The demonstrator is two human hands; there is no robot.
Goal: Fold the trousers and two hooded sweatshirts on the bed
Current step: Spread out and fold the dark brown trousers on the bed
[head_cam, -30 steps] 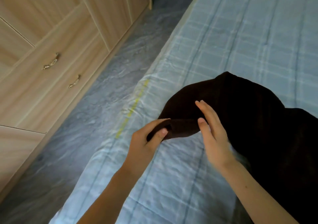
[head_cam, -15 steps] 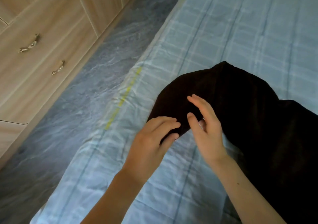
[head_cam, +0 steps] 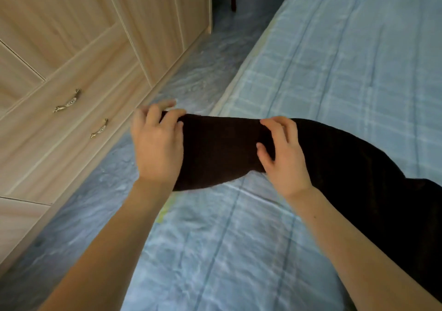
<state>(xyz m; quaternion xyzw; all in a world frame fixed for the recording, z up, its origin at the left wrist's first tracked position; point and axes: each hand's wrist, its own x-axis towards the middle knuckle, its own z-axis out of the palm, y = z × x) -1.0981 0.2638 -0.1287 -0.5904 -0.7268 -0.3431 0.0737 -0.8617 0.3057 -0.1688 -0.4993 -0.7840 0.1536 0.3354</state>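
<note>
Fingers [head_cam: 277,125] of left hand [head_cam: 156,148] and right hand [head_cam: 285,160] pinch end of dark garment [head_cam: 222,148], taut over edge of bed [head_cam: 334,76]; straightening seemingly under way; next, needs laying flat for first fold.

The garment [head_cam: 358,179] lies on the bed [head_cam: 346,59], its end held out past the bed's left edge: left hand [head_cam: 157,148] over the floor [head_cam: 203,71], right hand [head_cam: 284,155] over the bed. Left of the floor stands the wardrobe [head_cam: 83,47].
</note>
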